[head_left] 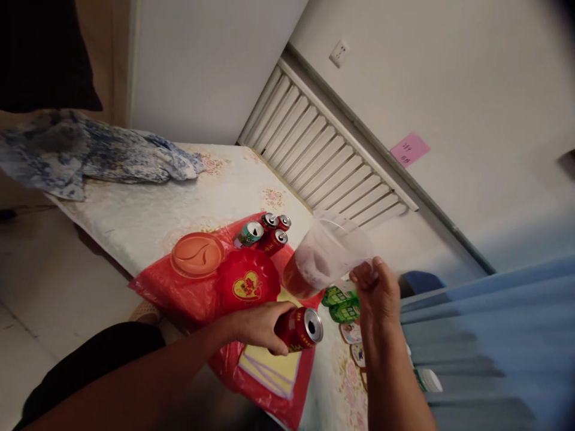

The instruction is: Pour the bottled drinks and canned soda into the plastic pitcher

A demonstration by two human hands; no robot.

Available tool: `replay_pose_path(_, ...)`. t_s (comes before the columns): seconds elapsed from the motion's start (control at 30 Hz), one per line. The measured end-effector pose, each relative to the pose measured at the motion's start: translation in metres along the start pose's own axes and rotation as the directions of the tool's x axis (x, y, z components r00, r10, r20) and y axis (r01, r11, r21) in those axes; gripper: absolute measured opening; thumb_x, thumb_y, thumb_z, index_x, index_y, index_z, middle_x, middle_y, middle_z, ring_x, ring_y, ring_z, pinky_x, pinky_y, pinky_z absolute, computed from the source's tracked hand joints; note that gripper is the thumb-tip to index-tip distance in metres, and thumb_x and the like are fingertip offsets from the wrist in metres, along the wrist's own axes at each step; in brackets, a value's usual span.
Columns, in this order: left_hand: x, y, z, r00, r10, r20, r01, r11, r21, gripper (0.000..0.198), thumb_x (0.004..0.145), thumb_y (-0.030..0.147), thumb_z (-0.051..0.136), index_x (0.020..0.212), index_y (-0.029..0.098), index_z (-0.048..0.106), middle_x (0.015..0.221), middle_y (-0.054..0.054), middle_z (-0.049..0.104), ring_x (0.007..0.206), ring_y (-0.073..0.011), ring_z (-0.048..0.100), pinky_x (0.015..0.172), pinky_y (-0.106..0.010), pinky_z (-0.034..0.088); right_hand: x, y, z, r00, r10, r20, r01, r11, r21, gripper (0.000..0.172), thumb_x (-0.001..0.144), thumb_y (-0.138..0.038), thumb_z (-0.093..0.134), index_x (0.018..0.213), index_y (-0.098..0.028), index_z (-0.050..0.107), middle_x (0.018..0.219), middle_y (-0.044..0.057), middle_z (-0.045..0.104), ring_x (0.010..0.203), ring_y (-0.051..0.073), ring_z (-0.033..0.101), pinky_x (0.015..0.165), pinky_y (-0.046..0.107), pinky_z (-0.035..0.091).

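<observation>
My left hand (265,326) is wrapped round an opened red can (299,329), which lies tilted with its top towards the right. My right hand (376,281) grips the handle of a clear plastic pitcher (330,245). Brown liquid with pale foam fills the lower part of the tilted pitcher. Beyond my left hand, a red scalloped plate (249,284) with a yellow heart rests on a red plastic sheet (193,299). Under the can a yellow cloth or paper with purple lines (272,371) is partly covered. Several opened cans (272,239) stand behind the plate.
An orange round lid or dish (197,254) is on the sheet. Green packages (344,305) and a white-capped bottle (429,380) lie to the right. A patterned cloth (135,155) covers the table's far left. A radiator (332,143) and blue curtain (503,335) border the table.
</observation>
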State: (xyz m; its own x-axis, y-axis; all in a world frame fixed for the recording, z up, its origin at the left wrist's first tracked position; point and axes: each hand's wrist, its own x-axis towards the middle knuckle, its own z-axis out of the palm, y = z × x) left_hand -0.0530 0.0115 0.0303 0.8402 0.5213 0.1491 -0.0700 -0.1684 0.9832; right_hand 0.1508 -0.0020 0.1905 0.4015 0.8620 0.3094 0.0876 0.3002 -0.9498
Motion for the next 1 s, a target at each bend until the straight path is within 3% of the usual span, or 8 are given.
replay_pose_path(0.13,0.001,0.005,-0.008,1.000,-0.011,-0.009,0.011,1.000,-0.030,0.074,0.058,0.020,0.078,0.130,0.022,0.059,0.122,-0.007,0.070,0.107,-0.0300,0.067,0.088,-0.036,0.054,0.000,-0.019,-0.027,0.999,-0.040,-0.007,0.039,0.992,-0.117,0.052,0.075,-0.044,0.072,0.052,-0.023,0.031,0.050,-0.010,0.023,0.045,0.008,0.023,0.046,0.024,0.034)
replay_pose_path(0.4,0.011,-0.009,-0.019,0.977,0.035,-0.213,-0.031,0.999,0.025,0.074,0.062,0.023,0.076,0.133,0.023,0.057,0.129,-0.007,0.067,0.121,-0.0317,0.061,0.096,-0.037,0.051,-0.015,-0.037,-0.066,0.999,0.008,-0.037,-0.017,0.972,-0.236,0.050,0.073,-0.041,0.080,0.051,-0.021,0.040,0.048,-0.010,0.029,0.044,0.006,0.027,0.044,0.022,0.030)
replay_pose_path(0.67,0.014,-0.012,-0.030,0.918,-0.018,-0.396,0.078,0.988,0.137,0.070,0.063,0.023,0.075,0.131,0.022,0.055,0.124,-0.009,0.069,0.116,-0.0323,0.064,0.093,-0.038,0.052,-0.032,-0.038,-0.076,0.997,0.069,-0.033,-0.076,0.927,-0.368,0.047,0.069,-0.048,0.081,0.053,-0.021,0.046,0.046,-0.010,0.030,0.040,0.005,0.024,0.039,0.021,0.021)
replay_pose_path(0.8,0.019,-0.024,-0.032,0.899,0.011,-0.439,0.042,0.993,0.111,0.072,0.064,0.023,0.075,0.132,0.022,0.053,0.129,-0.010,0.066,0.116,-0.0295,0.063,0.096,-0.037,0.050,-0.038,-0.038,-0.076,0.993,0.120,-0.025,-0.119,0.895,-0.430,0.046,0.070,-0.052,0.081,0.055,-0.019,0.051,0.046,-0.009,0.032,0.041,0.005,0.024,0.040,0.020,0.019)
replay_pose_path(1.0,0.025,-0.034,-0.033,0.878,0.031,-0.478,0.001,0.998,0.067,0.071,0.065,0.021,0.074,0.132,0.019,0.052,0.131,-0.011,0.065,0.119,-0.0287,0.062,0.097,-0.035,0.050,-0.039,-0.037,-0.071,0.991,0.133,0.026,-0.106,0.878,-0.468,0.037,0.068,-0.049,0.082,0.086,-0.019,0.069,0.044,-0.011,0.035,0.037,0.006,0.024,0.038,0.020,0.020)
